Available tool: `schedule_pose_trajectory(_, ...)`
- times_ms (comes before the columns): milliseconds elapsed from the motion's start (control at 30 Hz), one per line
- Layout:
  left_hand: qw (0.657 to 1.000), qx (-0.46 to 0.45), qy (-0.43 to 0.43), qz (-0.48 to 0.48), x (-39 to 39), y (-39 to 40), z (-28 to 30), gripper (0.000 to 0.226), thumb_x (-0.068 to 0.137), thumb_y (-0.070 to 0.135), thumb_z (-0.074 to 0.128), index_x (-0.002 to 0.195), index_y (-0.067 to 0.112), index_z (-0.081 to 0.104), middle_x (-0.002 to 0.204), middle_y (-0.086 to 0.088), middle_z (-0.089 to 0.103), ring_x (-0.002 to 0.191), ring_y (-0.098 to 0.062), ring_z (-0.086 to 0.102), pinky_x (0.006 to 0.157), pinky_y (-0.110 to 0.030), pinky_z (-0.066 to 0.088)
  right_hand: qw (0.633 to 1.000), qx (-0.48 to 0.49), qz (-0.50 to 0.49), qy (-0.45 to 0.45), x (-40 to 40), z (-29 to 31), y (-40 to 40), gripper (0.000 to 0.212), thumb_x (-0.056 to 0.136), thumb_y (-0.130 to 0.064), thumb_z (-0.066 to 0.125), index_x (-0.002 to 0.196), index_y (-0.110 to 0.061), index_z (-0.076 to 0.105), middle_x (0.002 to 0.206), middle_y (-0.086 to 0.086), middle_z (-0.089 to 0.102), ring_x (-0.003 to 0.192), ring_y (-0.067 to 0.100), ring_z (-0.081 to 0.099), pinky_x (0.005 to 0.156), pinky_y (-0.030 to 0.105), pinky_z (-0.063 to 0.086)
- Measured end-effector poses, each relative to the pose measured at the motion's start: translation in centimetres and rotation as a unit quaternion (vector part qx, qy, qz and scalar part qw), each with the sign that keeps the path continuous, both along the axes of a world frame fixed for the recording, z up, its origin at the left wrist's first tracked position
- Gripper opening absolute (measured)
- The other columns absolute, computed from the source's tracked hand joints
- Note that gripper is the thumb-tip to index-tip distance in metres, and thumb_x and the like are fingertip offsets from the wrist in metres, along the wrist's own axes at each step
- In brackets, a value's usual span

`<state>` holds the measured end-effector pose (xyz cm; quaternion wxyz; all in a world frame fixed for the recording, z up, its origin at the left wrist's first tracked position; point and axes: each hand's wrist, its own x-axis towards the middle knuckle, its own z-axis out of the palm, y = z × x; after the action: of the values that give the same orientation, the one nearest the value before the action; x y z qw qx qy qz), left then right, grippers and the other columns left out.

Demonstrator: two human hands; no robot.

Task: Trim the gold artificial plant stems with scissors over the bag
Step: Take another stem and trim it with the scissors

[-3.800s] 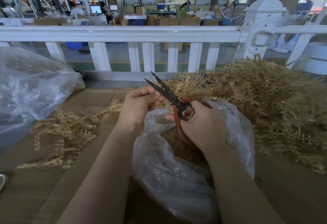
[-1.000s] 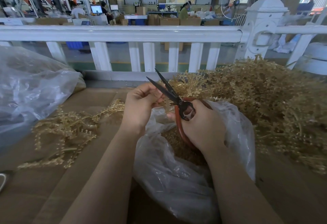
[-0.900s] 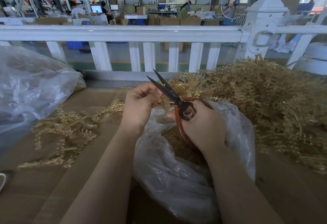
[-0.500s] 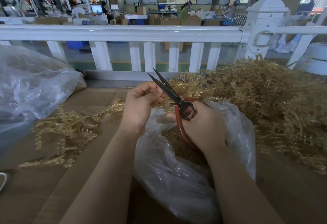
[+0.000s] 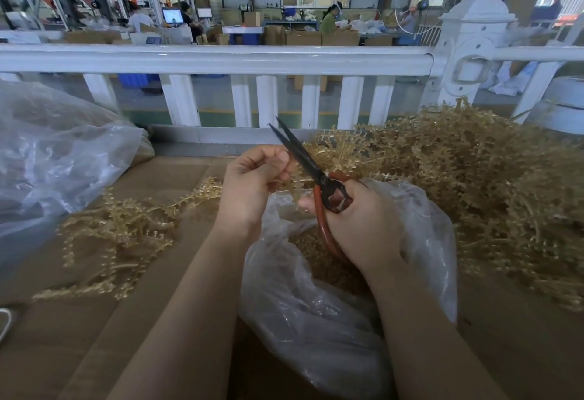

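Gold stem held at the scissor blades above the clear bag.

The left hand (image 5: 252, 184) pinches a pale gold, knobbly plastic stem (image 5: 292, 180) between curled fingers and thumb. The right hand (image 5: 363, 222) grips the scissors (image 5: 316, 175) by their red-brown loop handles, dark blades slightly parted and pointing far-left. Below lies the bag (image 5: 316, 320), holding gold trimmings. Loose sprigs (image 5: 120, 235) lie left on cardboard (image 5: 63, 352); a large tangled pile (image 5: 474, 178) rises right.

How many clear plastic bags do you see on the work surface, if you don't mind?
2: one bag beneath the hands, holding gold trimmings, and a larger bag at far left. Others may lie out of view.
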<state>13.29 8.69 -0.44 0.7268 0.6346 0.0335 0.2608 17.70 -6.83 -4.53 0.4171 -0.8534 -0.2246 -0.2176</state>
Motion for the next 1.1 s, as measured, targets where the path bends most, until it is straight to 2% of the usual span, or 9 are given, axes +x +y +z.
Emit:
schedule_pose_trajectory(233,0.984,-0.167,0.054,-0.042,-0.1,1.2,0.5,0.015,0.097,0.017,0.055,0.089,0.016,0.068,0.07,0.006,0.065,0.064,-0.007,0.059,0.067,-0.021,0.046,0.972,0.223,0.006,0.069,0.4,0.1,-0.1,0.06,0.063,-0.082,0.065,0.073,-0.023,0.068,0.065,-0.016,0.065,0.063,0.003,0.062,0.058,0.012,0.045)
schedule_pose_trajectory(300,0.974,-0.207,0.064,-0.071,-0.2,1.3,0.5,0.013,0.096,0.019,0.058,0.089,0.016,0.069,0.07,0.006,0.065,0.062,-0.006,0.06,0.064,-0.018,0.048,0.962,0.256,0.011,0.091,0.4,0.3,-0.2,0.05,0.065,-0.077,0.069,0.074,-0.027,0.069,0.066,-0.018,0.066,0.067,0.001,0.064,0.062,0.014,0.046)
schedule_pose_trajectory(467,0.966,-0.224,0.073,-0.103,-0.1,0.7,0.6,0.011,0.095,0.017,0.058,0.094,0.014,0.068,0.07,0.005,0.064,0.06,-0.007,0.058,0.058,-0.018,0.048,0.928,0.308,0.1,0.183,0.7,0.4,-0.5,0.035,0.074,-0.047,0.082,0.077,-0.013,0.071,0.051,-0.012,0.054,0.048,0.005,0.05,0.049,0.016,0.042)
schedule_pose_trajectory(533,0.969,-0.211,0.072,-0.107,-0.1,0.5,0.6,0.012,0.097,0.017,0.055,0.092,0.015,0.067,0.071,0.005,0.063,0.061,-0.007,0.057,0.058,-0.019,0.048,0.911,0.334,0.136,0.198,0.7,0.6,-0.6,0.041,0.073,-0.043,0.081,0.082,-0.005,0.069,0.059,-0.005,0.057,0.057,0.011,0.056,0.056,0.017,0.048)
schedule_pose_trajectory(633,0.976,-0.174,0.077,-0.102,-0.2,0.2,0.5,0.014,0.099,0.017,0.052,0.092,0.017,0.064,0.073,0.005,0.061,0.063,-0.008,0.055,0.06,-0.019,0.045,0.883,0.377,0.168,0.225,0.9,0.8,-0.9,0.03,0.072,-0.037,0.079,0.083,-0.011,0.071,0.068,0.001,0.067,0.07,0.018,0.067,0.079,0.029,0.056)
schedule_pose_trajectory(800,0.986,-0.085,0.114,-0.083,0.0,0.0,0.5,0.015,0.098,0.028,0.054,0.095,0.018,0.065,0.099,-0.003,0.069,0.088,-0.015,0.059,0.08,-0.028,0.045,0.861,0.407,0.194,0.234,1.0,0.7,-1.1,0.047,0.085,-0.032,0.072,0.098,0.012,0.069,0.046,-0.009,0.045,0.041,0.004,0.04,0.047,0.014,0.037)
schedule_pose_trajectory(933,0.972,-0.081,0.145,-0.167,-0.4,0.3,0.5,0.051,0.082,0.044,0.065,0.12,0.01,0.06,0.119,-0.01,0.071,0.1,-0.022,0.067,0.083,-0.038,0.054,0.847,0.424,0.196,0.253,1.0,0.8,-1.3,0.03,0.095,-0.022,0.068,0.088,0.007,0.072,0.044,-0.005,0.04,0.037,0.007,0.032,0.04,0.018,0.026)
schedule_pose_trajectory(1000,0.961,-0.102,0.146,-0.212,-0.6,0.2,0.5,0.063,0.079,0.032,0.071,0.132,0.005,0.053,0.117,-0.012,0.071,0.098,-0.023,0.071,0.078,-0.035,0.059,0.826,0.45,0.21,0.268,0.9,0.9,-1.3,0.023,0.094,-0.021,0.069,0.075,-0.008,0.07,0.047,-0.003,0.039,0.037,0.008,0.035,0.039,0.019,0.028)
schedule_pose_trajectory(1100,0.955,-0.126,0.139,-0.231,-0.6,0.1,0.4,0.059,0.069,0.005,0.073,0.125,0.007,0.055,0.101,-0.012,0.075,0.084,-0.02,0.073,0.072,-0.028,0.06,0.8,0.486,0.222,0.273,0.9,1.0,-1.2,0.022,0.087,-0.026,0.072,0.074,-0.009,0.068,0.048,-0.002,0.042,0.036,0.004,0.038,0.036,0.016,0.031)
